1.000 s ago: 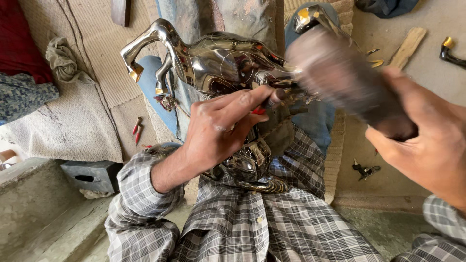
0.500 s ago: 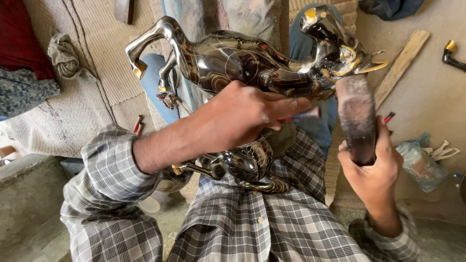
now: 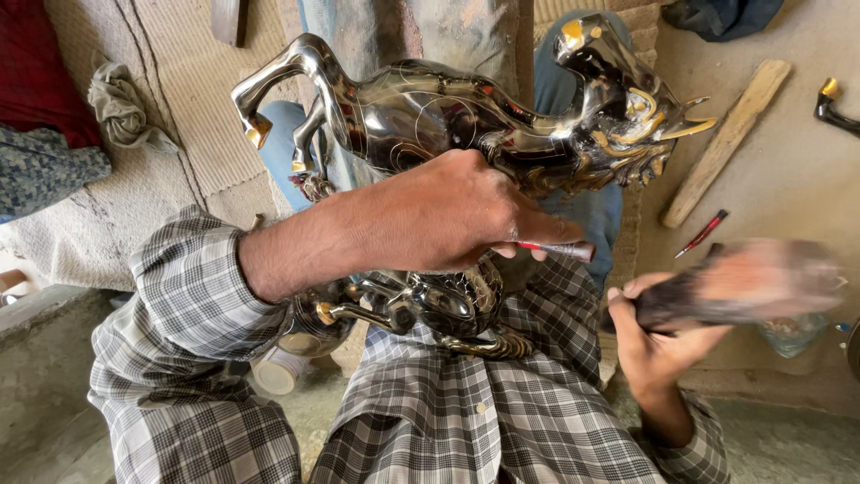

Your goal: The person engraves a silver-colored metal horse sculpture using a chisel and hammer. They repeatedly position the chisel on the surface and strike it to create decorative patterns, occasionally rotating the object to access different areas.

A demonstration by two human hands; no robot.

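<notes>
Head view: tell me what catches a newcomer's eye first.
The shiny dark metal horse figure with gold accents fills the upper middle, lying across the person's lap. The left hand presses on its body, pinching a thin red-tipped tool against it. Lower right, the right hand grips a blurred dark mallet.

Horse figurine (image 3: pixel 448 112): mirror-bright dark silver, fine engraved line patterns on the body, gold accents on hooves, mane and head. Shirt sleeve (image 3: pixel 193 296): grey-and-white check. Chisel (image 3: pixel 560 250): red shaft, dark tip. Mallet (image 3: pixel 743 282): dark brown, blurred. Floor mat (image 3: pixel 170 108): beige weave. Wooden stick (image 3: pixel 727 139): pale tan. Cloth (image 3: pixel 40 72): dark red. Rag (image 3: pixel 121 109): grey-green.
</notes>
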